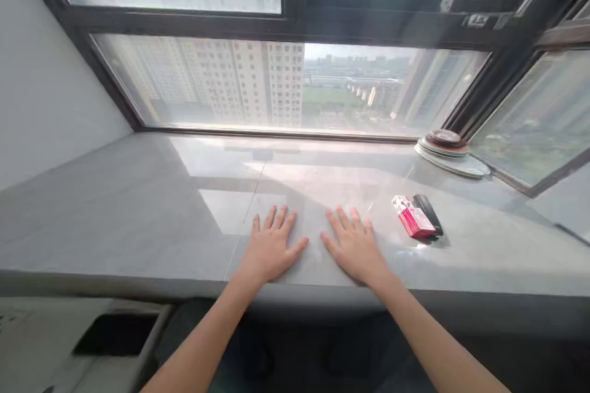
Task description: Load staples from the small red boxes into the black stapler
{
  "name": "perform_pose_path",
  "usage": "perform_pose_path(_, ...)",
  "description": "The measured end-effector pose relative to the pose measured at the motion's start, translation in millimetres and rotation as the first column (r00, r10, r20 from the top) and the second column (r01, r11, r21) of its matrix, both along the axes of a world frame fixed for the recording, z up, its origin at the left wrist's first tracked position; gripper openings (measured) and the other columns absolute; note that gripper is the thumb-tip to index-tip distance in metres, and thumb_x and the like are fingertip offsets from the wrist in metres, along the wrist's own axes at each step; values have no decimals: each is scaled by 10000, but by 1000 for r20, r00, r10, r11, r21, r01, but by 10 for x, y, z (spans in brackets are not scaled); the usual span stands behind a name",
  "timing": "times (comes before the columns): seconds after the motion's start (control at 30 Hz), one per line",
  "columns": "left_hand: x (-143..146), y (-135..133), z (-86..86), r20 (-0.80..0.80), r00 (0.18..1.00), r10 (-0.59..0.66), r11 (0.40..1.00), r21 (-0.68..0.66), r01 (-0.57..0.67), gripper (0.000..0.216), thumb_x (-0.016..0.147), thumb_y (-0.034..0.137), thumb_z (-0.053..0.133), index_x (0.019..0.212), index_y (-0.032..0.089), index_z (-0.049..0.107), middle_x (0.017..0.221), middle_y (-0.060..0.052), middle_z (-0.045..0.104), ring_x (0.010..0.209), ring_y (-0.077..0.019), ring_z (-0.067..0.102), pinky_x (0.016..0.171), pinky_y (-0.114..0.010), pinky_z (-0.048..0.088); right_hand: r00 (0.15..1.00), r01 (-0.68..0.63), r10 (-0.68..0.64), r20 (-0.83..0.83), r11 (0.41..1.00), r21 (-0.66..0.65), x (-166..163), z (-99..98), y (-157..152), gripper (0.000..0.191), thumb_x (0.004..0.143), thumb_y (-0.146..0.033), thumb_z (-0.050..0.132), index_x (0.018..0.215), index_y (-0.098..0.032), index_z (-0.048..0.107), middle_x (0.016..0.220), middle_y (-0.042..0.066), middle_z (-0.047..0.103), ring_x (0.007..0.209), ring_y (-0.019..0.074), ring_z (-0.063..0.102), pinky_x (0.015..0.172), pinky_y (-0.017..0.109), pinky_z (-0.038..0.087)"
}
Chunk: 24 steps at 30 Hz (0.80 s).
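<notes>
My left hand (270, 246) lies flat, palm down, on the grey stone window ledge (138, 215), fingers spread and holding nothing. My right hand (354, 244) rests the same way just beside it, thumbs nearly meeting. Right of my right hand, a short gap away, lies a red and white pack (413, 217) with a black lighter-like object (428, 214) against its far side. Neither hand touches them.
A stack of plates with a round reddish piece on top (449, 150) sits at the ledge's back right corner by the dark window frame (295, 24). A white wall stands at the left. Below the ledge's front edge at lower left is a pale surface with a dark opening (115, 334).
</notes>
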<state>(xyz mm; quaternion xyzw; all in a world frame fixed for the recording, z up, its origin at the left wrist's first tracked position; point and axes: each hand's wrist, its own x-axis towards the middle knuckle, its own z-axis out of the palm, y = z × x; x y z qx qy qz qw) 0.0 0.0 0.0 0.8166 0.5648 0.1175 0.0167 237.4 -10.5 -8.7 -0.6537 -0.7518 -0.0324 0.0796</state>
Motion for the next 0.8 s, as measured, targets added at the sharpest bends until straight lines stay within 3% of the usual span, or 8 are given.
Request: perform_pose_path(0.8, -31, 33, -45, 9, 1000, 3, 999, 38, -3, 674, 1043, 670, 309, 1634, 346, 306, 1721, -15, 222, 1603, -316, 139, 1273, -608, 156, 999, -9, 9, -38, 1000, -7, 22, 26, 28, 649, 1058, -618, 263, 1654, -364, 285, 1740, 0, 188, 1592, 371, 101, 1238, 629, 108)
